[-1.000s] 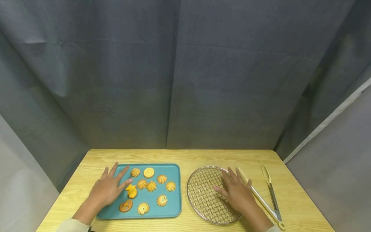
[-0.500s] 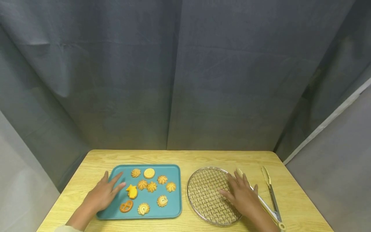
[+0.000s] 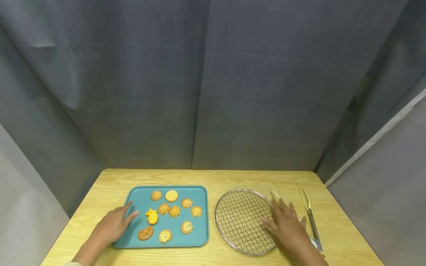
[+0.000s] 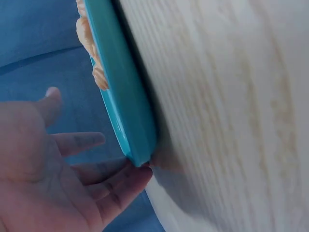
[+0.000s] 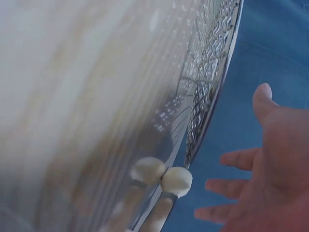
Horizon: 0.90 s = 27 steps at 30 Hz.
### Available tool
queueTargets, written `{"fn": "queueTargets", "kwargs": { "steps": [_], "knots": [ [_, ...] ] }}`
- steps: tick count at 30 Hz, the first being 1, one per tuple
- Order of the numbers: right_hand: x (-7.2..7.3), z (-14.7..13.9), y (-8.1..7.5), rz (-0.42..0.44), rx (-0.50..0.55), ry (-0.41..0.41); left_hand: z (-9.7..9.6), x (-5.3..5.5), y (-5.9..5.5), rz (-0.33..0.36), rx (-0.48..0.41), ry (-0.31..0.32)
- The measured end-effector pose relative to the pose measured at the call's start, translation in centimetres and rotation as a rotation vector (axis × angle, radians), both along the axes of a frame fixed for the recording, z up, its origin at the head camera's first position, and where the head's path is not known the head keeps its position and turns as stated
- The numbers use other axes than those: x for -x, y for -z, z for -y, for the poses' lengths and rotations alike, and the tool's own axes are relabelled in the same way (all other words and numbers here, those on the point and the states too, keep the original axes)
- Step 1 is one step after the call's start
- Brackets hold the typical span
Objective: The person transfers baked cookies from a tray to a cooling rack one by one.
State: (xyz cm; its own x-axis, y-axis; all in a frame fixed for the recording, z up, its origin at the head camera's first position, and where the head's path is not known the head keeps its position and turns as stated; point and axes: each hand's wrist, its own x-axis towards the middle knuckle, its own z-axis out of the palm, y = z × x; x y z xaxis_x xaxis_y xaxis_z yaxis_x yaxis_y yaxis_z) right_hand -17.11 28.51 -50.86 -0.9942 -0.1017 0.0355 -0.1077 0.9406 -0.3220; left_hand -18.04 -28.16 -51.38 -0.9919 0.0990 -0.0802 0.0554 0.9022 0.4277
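L hand (image 3: 111,223) at tray (image 3: 196,236), R hand (image 3: 288,227) by rack (image 3: 239,221); fingers extended, nothing gripped.
Head: L hand at tray's L edge, cookies (image 3: 174,211) inward of fingertips; R hand over rack's R rim & tongs (image 3: 313,223). L wrist: fingers straight, tips at tray corner, appear to touch. R wrist: fingers spread, apart from rack; tongs' pale ends near rim.

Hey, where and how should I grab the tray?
Probably by the tray rim at both short ends, one hand from each side, thumbs on top: it stands raised, and the cookies sit clear of those ends. The left hand is at the left end.
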Motion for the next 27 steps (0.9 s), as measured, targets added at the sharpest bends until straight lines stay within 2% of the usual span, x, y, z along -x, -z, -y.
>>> {"fn": "queueTargets", "kwargs": {
  "steps": [5, 12, 17, 20, 23, 27],
  "knots": [
    [-0.6, -1.0, 0.0, 0.058, 0.035, 0.020, 0.7, -0.1, 0.4, 0.011, -0.027, -0.012],
    [-1.3, -2.2, -0.3, 0.110, 0.034, 0.043, 1.8, 0.0, 1.0, 0.037, -0.151, -0.008],
    [-1.7, -3.1, -0.6, 0.174, 0.026, 0.097, 2.5, 0.1, 1.6, 0.088, -0.238, -0.012],
    [-1.9, -3.7, -0.6, 0.182, 0.036, 0.098, 3.0, 0.0, 2.0, 0.123, -0.279, -0.023],
    [-2.2, -4.1, -0.7, 0.190, 0.049, 0.103, 3.4, 0.1, 2.1, 0.144, -0.292, -0.029],
    [-2.5, -5.0, -0.8, 0.213, 0.066, 0.120, 3.7, 0.3, 1.9, 0.138, -0.277, -0.010]
  ]
}}
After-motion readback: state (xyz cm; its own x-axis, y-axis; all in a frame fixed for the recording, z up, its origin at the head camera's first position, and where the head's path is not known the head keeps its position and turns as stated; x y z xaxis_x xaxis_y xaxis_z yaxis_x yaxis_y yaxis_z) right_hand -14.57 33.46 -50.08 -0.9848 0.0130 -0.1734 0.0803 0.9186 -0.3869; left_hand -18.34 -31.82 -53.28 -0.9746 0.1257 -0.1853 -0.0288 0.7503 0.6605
